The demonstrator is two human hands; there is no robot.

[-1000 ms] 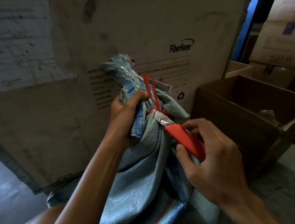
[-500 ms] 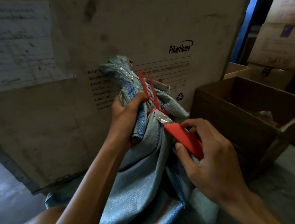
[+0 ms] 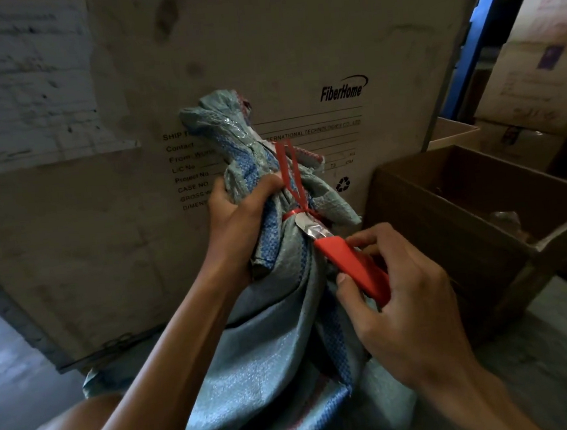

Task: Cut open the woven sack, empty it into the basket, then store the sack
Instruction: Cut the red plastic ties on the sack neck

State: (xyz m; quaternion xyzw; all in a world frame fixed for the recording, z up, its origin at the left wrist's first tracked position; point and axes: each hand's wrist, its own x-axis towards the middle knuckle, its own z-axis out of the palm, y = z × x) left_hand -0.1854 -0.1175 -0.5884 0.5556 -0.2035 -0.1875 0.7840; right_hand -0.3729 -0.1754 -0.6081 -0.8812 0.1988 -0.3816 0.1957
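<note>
A grey-blue woven sack (image 3: pixel 274 363) stands upright in front of me, its neck bunched and bound by a red plastic tie (image 3: pixel 290 176) whose two loose ends point up. My left hand (image 3: pixel 241 218) squeezes the bunched neck just left of the tie. My right hand (image 3: pixel 406 303) holds a red utility knife (image 3: pixel 352 269). Its metal blade tip touches the tie's band where it wraps the neck. No basket is in view.
A big dirty carton (image 3: pixel 262 62) printed "FiberHome" stands right behind the sack. An open brown cardboard box (image 3: pixel 475 232) sits to the right, with more cartons (image 3: pixel 535 90) stacked behind it. Concrete floor shows at the left and lower right.
The hands, knife and sack have barely moved. The blade stays against the red tie, and the tie is still in one piece.
</note>
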